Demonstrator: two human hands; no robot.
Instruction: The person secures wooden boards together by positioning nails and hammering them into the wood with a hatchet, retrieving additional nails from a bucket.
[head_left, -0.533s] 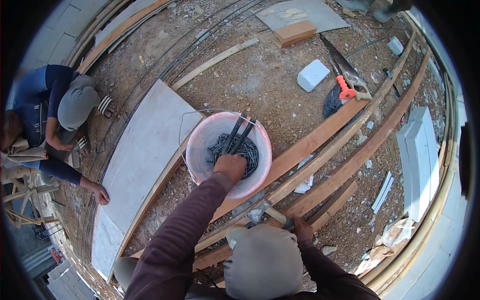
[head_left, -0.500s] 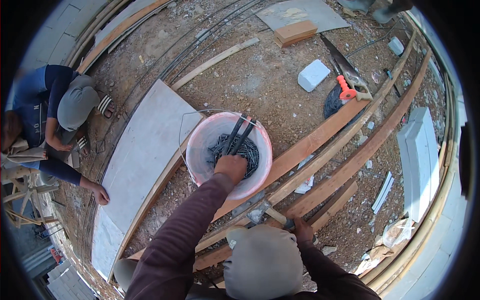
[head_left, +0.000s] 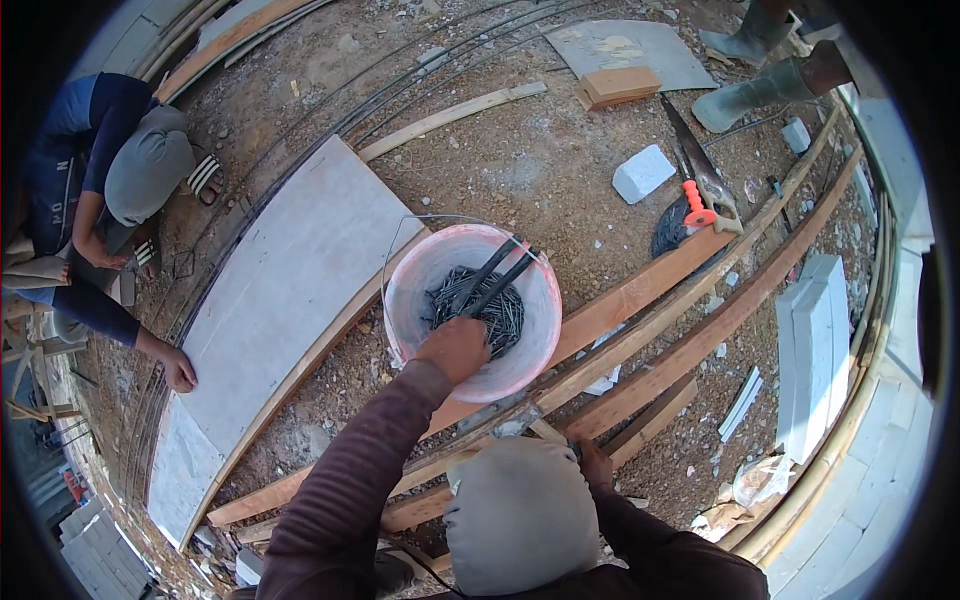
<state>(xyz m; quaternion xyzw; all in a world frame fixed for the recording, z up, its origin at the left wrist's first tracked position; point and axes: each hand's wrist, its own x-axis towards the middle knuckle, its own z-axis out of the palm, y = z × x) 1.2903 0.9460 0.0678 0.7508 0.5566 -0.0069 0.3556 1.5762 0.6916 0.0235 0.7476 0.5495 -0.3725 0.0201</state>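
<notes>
My left hand reaches into a pale bucket with a pinkish rim and a wire handle. Its fingers are curled down at a heap of nails; their tips are hidden, so what they hold does not show. Beside the hand, a tool's two dark handles stick up from the nails and lean on the rim. My right hand is closed round the handle of a hammer, whose head lies over the wooden beams. A grey rounded cap or knee-like cloth shape partly hides the hammer handle.
Long beams run diagonally on the right. A pale panel lies left, touched by a co-worker's hand. Farther off are a handsaw, an orange-handled chisel, a white block and another person's boots.
The view has shifted, and the bucket sits slightly lower and farther right in it. My left hand stays among the nails. The boots at the far right show more fully.
</notes>
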